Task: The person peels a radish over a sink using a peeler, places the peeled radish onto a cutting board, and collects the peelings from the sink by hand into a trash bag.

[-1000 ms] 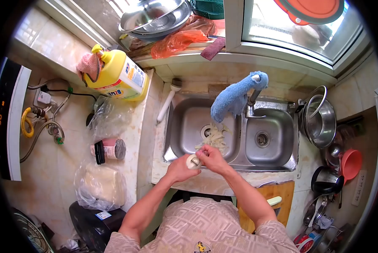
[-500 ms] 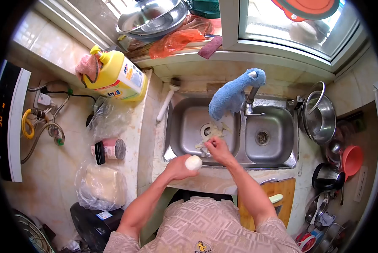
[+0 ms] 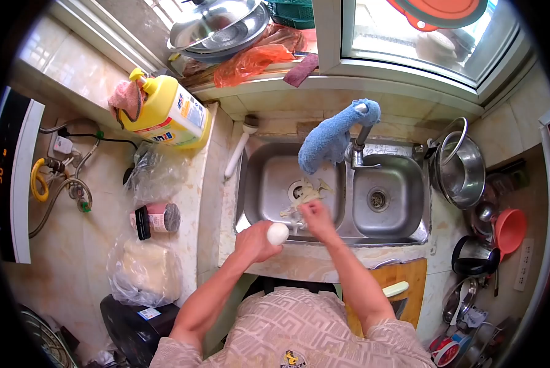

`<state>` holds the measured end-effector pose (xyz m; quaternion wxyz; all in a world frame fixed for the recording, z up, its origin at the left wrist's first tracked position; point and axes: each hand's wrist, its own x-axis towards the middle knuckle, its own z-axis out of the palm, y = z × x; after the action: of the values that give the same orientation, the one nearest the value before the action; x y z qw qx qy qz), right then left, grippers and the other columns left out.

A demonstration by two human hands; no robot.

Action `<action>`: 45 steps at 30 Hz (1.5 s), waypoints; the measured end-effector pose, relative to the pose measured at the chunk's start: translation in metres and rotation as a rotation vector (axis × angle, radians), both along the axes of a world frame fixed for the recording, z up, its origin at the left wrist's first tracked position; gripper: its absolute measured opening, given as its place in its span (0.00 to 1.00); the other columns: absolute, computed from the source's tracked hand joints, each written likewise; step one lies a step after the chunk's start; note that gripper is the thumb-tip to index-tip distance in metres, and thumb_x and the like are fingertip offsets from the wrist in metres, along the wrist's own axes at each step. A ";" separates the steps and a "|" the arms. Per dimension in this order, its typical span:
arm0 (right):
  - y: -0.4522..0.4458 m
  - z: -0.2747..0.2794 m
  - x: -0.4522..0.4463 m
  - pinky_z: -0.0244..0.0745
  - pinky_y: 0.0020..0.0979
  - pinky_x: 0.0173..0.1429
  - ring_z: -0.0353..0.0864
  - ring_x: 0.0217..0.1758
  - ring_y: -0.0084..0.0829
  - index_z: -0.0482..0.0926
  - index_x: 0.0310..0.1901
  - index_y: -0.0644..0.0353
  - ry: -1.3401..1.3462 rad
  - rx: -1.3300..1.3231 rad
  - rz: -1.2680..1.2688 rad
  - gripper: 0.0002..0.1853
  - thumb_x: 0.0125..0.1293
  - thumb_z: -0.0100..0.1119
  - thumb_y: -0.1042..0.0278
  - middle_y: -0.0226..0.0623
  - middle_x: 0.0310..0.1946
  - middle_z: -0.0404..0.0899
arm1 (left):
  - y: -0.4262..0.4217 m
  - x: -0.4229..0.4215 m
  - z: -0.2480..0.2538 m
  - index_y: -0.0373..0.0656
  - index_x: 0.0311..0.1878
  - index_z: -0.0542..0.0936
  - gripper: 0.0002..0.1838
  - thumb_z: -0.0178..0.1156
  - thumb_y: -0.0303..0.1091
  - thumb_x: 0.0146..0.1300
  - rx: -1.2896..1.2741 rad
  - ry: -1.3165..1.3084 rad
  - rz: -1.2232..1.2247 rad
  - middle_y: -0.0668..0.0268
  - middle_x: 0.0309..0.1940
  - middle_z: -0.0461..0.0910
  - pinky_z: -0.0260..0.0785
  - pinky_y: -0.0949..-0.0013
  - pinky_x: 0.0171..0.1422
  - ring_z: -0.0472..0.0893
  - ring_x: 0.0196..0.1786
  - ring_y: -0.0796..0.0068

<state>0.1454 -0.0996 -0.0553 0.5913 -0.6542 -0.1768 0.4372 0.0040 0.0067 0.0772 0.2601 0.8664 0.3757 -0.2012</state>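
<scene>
My left hand [image 3: 258, 243] is wrapped round a smooth, white, peeled-looking vegetable [image 3: 277, 233] at the front edge of the left sink basin [image 3: 269, 178]. Its rounded end shows above the fingers; the rest is hidden in the grip. Just to the right, my right hand [image 3: 317, 218] is over the basin with its fingers closed. Whatever it grips is too small and hidden to name. Pale peelings [image 3: 312, 191] lie below it round the drain.
A blue cloth [image 3: 330, 138] covers the faucet spout above the basins. On the right are a cutting board [image 3: 413, 279] with a knife [image 3: 396, 289], metal bowls [image 3: 465, 172] and a red ladle [image 3: 509, 228]. A yellow pump bottle [image 3: 170, 110] and bagged food [image 3: 145, 270] stand left.
My right hand has moved slightly right relative to the sink, fingers still closed. The vegetable in my left hand has tilted a little. The whole view has shifted slightly.
</scene>
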 end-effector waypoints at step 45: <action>0.011 0.017 0.011 0.55 0.22 0.18 0.61 0.18 0.14 0.71 0.35 0.57 0.432 0.120 -0.040 0.12 0.70 0.58 0.59 0.22 0.18 0.66 | 0.006 0.008 -0.026 0.45 0.44 0.78 0.25 0.72 0.31 0.37 0.334 -0.598 -0.162 0.60 0.37 0.80 0.73 0.57 0.45 0.80 0.41 0.55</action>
<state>0.1564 -0.0887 -0.0380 0.6617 -0.5125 -0.0586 0.5442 0.0118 0.0132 0.0507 0.1966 0.9445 0.2408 0.1058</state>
